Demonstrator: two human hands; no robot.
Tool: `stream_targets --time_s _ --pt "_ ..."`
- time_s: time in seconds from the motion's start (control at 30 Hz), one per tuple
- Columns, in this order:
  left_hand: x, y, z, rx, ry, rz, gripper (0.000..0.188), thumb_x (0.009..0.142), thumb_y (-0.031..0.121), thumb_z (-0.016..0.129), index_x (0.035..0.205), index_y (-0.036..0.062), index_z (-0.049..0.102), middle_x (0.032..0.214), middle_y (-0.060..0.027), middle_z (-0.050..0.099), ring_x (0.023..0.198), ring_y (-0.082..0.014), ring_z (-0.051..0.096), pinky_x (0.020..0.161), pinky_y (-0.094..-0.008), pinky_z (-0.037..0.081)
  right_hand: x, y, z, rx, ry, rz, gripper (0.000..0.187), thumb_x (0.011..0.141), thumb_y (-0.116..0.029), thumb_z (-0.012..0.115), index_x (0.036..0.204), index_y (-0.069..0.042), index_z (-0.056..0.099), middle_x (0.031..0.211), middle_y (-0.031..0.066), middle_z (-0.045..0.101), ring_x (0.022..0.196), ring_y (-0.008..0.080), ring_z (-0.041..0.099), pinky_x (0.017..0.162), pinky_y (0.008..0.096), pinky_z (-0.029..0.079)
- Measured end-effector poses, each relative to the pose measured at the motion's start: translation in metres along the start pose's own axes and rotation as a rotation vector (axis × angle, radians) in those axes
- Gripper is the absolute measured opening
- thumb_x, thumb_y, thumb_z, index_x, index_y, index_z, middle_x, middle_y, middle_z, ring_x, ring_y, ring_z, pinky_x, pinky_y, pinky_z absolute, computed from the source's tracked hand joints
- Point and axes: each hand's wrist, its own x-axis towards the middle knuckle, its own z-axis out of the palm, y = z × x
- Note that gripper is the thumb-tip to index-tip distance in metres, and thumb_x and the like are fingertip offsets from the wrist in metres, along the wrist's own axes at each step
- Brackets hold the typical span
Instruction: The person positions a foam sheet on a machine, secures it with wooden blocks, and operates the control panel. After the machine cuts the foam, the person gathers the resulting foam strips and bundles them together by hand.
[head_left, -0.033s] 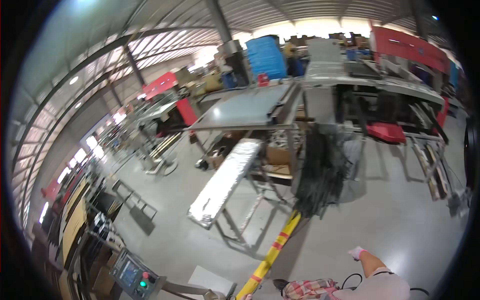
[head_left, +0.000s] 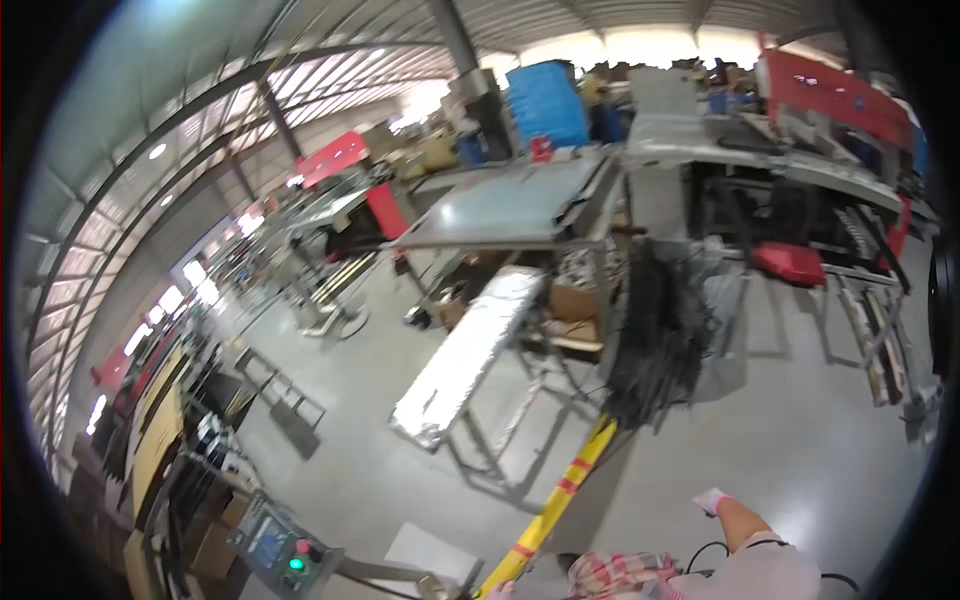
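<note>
My right hand (head_left: pixel 712 502), in a pale glove with a pink cuff, hangs over the grey floor at the lower right. No object shows in it, but its fingers are too small and blurred to read. At the lower edge, a plaid sleeve (head_left: pixel 622 574) lies left of my pale clothing. A small pinkish patch, likely my left hand (head_left: pixel 502 591), shows beside the near end of a yellow bar (head_left: pixel 548 514) with red bands. Whether it grips the bar cannot be made out. A control box (head_left: pixel 272 548) with a lit green button and a red knob stands at the lower left.
A narrow stand with a shiny silver top (head_left: pixel 468 355) stands ahead, before a grey-topped worktable (head_left: pixel 500 212). Black strips (head_left: pixel 655 335) hang at the bar's far end. Red-and-grey machines (head_left: pixel 838 98) stand at the right. A low metal frame (head_left: pixel 283 400) stands on the left floor.
The view has turned slightly, so the worktable, silver-topped stand and control box appear farther right. My right hand keeps nearly the same place in the picture, and the pinkish patch shows a little more.
</note>
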Motion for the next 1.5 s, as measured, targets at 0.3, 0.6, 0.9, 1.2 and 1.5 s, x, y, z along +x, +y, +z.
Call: stream_targets --time_s 0.3,0.6,0.9,1.2,1.5 --pt "0.126 0.056 -0.163 -0.307 0.232 0.190 0.056 0.093 0.035 0.051 0.131 -0.0046 0.041 0.120 -0.0209 0.058 0.105 -0.0268 0.059 0.087 -0.0355 0.047 -0.017 -0.583 0.008 0.393 0.375 -0.596 0.078 0.080 -0.055 0.060 0.131 0.001 0.043 0.130 0.0241 0.045 0.119 0.0339 0.045 0.098 0.0421 0.037" --pt "0.325 0.162 -0.430 -0.049 0.114 0.016 0.065 0.091 0.045 0.047 0.132 -0.0051 0.041 0.129 -0.0249 0.051 0.123 -0.0361 0.046 0.103 -0.0379 0.036 -0.008 -0.794 -0.057 -0.039 0.946 -0.645 0.070 0.073 -0.045 0.063 0.126 -0.001 0.046 0.134 0.0210 0.040 0.130 0.0370 0.030 0.107 0.0498 0.020" --pt "0.576 0.224 -0.610 -0.050 0.028 0.275 0.048 0.092 0.037 0.055 0.120 -0.0016 0.054 0.112 -0.0139 0.062 0.104 -0.0220 0.057 0.091 -0.0330 0.043 0.018 -0.821 -0.063 -0.093 0.983 -0.273 0.070 0.072 -0.039 0.065 0.126 0.001 0.045 0.135 0.0229 0.039 0.128 0.0385 0.032 0.108 0.0502 0.021" --pt "0.765 0.140 -0.732 0.349 -0.402 0.060 0.055 0.090 0.042 0.054 0.127 0.0015 0.050 0.121 -0.0198 0.059 0.114 -0.0306 0.055 0.097 -0.0359 0.042 0.055 -0.988 -0.141 0.211 1.048 0.373 0.050 0.080 -0.018 0.056 0.124 0.006 0.046 0.128 0.0264 0.044 0.122 0.0405 0.039 0.105 0.0472 0.030" --pt "0.906 0.033 -0.937 0.304 -0.281 -0.383 0.050 0.091 0.041 0.048 0.122 0.0025 0.056 0.126 -0.0188 0.055 0.116 -0.0312 0.052 0.094 -0.0401 0.045 0.298 -1.395 -0.147 0.040 -0.102 -0.608 0.058 0.088 -0.046 0.051 0.127 -0.003 0.050 0.129 0.0203 0.051 0.120 0.0354 0.048 0.101 0.0414 0.039"
